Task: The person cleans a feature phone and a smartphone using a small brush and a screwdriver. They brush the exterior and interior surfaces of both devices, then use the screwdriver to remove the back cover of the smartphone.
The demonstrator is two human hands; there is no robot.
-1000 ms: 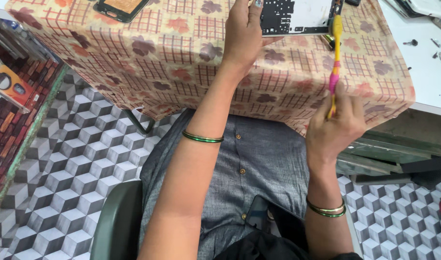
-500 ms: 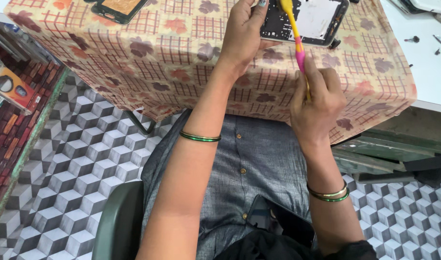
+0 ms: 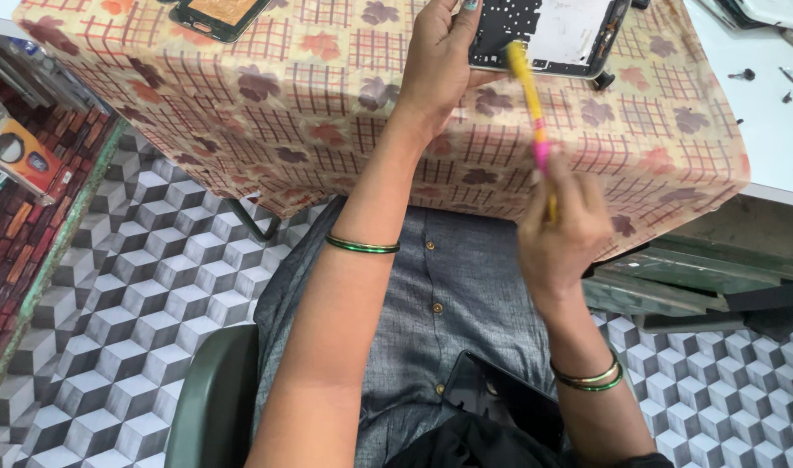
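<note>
Opened phone (image 3: pixel 548 35) on table (image 3: pixel 327 113), far edge | left hand (image 3: pixel 440 61) at its left side | screwdriver (image 3: pixel 531 104) in right hand (image 3: pixel 561 234), just before it | second phone (image 3: pixel 219 13) far left.

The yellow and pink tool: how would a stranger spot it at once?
Find the table under the leaf-patterned cloth. At its near edge the right hand holds a thin screwdriver, tip toward the opened phone. Nothing else there is a bright yellow stick with a pink band.
</note>
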